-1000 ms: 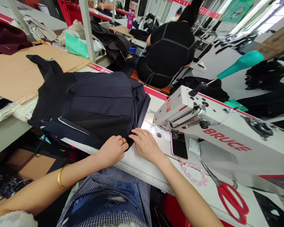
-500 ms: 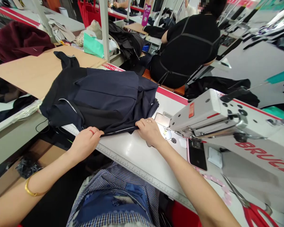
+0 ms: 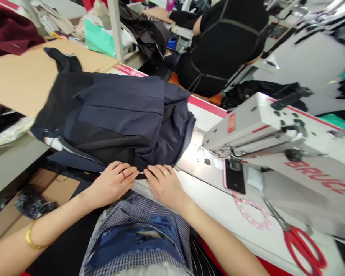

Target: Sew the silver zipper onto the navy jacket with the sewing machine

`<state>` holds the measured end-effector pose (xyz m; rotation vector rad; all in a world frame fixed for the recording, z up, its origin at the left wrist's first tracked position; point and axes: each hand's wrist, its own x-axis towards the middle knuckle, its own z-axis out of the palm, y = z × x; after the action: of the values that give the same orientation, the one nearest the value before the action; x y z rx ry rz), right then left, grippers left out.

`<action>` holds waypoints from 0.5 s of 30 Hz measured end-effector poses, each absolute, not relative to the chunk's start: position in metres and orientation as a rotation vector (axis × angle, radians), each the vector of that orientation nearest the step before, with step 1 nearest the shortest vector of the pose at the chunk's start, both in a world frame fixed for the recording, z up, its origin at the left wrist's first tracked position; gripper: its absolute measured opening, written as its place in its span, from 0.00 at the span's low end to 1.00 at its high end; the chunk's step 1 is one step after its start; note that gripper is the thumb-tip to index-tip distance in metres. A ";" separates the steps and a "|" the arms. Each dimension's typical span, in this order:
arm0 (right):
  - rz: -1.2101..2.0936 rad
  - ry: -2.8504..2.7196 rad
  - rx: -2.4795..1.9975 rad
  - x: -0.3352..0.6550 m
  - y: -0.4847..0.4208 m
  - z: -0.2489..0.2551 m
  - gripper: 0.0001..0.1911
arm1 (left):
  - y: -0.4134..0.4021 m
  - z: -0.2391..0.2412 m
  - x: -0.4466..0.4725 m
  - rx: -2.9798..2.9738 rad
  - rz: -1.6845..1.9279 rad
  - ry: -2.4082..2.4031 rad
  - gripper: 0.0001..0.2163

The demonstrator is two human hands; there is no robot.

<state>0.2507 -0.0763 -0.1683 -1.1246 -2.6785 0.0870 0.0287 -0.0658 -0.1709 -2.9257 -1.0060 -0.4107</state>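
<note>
A dark navy and black garment (image 3: 120, 109) lies spread over the sewing table, its near edge at the table's front. My left hand (image 3: 114, 183), with a red ring, grips that edge, fingers bent over the cloth. Close beside it, my right hand (image 3: 165, 186) pinches the same edge, thumb hidden. A short whitish strip, perhaps zipper or seam, shows between the two hands. At the garment's left, a zipper edge (image 3: 80, 153) curves toward my left hand. Under my hands runs a ruler strip (image 3: 145, 190) along the table edge.
To the right stands a sewing machine (image 3: 247, 126). Near it lie a phone (image 3: 234, 178), a pink bead bracelet (image 3: 251, 216) and red-handled scissors (image 3: 300, 241). A co-worker in black (image 3: 224, 42) sits beyond the table. A cardboard box (image 3: 51, 191) is below left.
Both hands have come closer together, my right one moving left and toward me. The garment's near edge has been drawn to the table's front, and the view has tilted down.
</note>
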 end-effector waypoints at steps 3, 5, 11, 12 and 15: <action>0.039 -2.547 -1.211 0.268 -0.083 -0.172 0.15 | -0.062 -0.180 0.024 -2.995 -0.497 -0.903 0.15; -0.056 -2.412 -1.413 0.295 -0.085 -0.172 0.15 | -0.058 -0.191 0.020 -3.020 -0.572 -0.823 0.17; -0.351 -2.053 -2.403 0.366 -0.072 -0.165 0.17 | -0.044 -0.202 0.038 -2.998 -0.724 -0.735 0.17; -0.350 -2.055 -2.469 0.370 -0.069 -0.164 0.16 | -0.043 -0.199 0.045 -3.001 -0.720 -0.749 0.16; -0.298 -2.139 -2.458 0.374 -0.063 -0.160 0.15 | -0.043 -0.192 0.060 -3.003 -0.709 -0.790 0.16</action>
<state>0.3744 -0.0625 -0.1603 -2.4583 -2.1391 -0.2975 0.0597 -0.0428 -0.1920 -3.0032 -0.7901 -0.7087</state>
